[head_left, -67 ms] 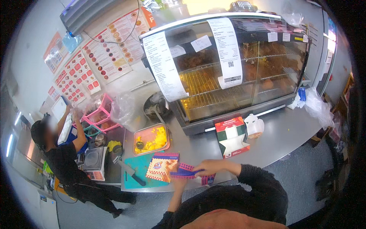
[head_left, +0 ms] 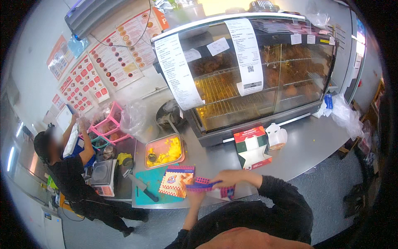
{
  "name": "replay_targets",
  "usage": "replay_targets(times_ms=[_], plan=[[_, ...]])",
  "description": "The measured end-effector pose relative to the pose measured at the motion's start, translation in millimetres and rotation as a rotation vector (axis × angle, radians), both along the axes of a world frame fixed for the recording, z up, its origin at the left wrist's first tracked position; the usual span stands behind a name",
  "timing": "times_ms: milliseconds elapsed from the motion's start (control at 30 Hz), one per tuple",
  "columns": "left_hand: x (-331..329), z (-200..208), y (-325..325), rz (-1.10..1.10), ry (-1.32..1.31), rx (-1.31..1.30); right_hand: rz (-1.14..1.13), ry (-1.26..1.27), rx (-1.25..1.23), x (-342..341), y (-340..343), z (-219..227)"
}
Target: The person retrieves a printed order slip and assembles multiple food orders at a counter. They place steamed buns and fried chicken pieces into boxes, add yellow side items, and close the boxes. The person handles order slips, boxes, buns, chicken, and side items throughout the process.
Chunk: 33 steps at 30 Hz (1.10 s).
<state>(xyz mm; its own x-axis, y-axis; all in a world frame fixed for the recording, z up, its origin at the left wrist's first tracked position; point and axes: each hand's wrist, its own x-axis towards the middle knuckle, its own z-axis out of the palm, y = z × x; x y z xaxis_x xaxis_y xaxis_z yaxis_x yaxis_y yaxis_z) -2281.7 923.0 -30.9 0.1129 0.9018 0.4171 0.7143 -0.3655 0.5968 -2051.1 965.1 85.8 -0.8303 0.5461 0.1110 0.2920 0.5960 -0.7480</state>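
A printed cardboard food box (head_left: 176, 181), cream, purple and pink with a checkered edge, lies partly folded over the near edge of the steel counter. My left hand (head_left: 195, 197) holds its near side around the middle, fingers partly hidden by the card. On the purple and pink flaps at the right, my right hand (head_left: 227, 178) is closed over the cardboard. Beneath the box's left part is a teal cutting board (head_left: 146, 176), with a dark-handled knife (head_left: 144, 189) lying on it.
Behind the board stands a metal tray (head_left: 165, 152) of yellow food. An opened red and green box (head_left: 252, 150) and a small white carton (head_left: 277, 137) stand before the glass display warmer (head_left: 253, 74). A co-worker (head_left: 68, 174) at left reaches toward the wall, near a scale (head_left: 103, 174).
My right hand has shifted slightly up and right along the flaps. More of a pale inner face shows beneath it.
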Motion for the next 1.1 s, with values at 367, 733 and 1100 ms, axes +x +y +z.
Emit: replay_targets(times_ms=[367, 733, 1100], plan=[[-32, -62, 22, -0.044, 0.114, -0.452, 0.105, -0.333, 0.416, -33, 30, -140], [8, -50, 96, 0.159, 0.062, -0.359, -0.447, -0.949, 0.271, 11, 88, -196], [-60, -68, 78, 1.318, -0.062, -0.635, -0.704, 0.0, 0.366, -5, 87, -169]])
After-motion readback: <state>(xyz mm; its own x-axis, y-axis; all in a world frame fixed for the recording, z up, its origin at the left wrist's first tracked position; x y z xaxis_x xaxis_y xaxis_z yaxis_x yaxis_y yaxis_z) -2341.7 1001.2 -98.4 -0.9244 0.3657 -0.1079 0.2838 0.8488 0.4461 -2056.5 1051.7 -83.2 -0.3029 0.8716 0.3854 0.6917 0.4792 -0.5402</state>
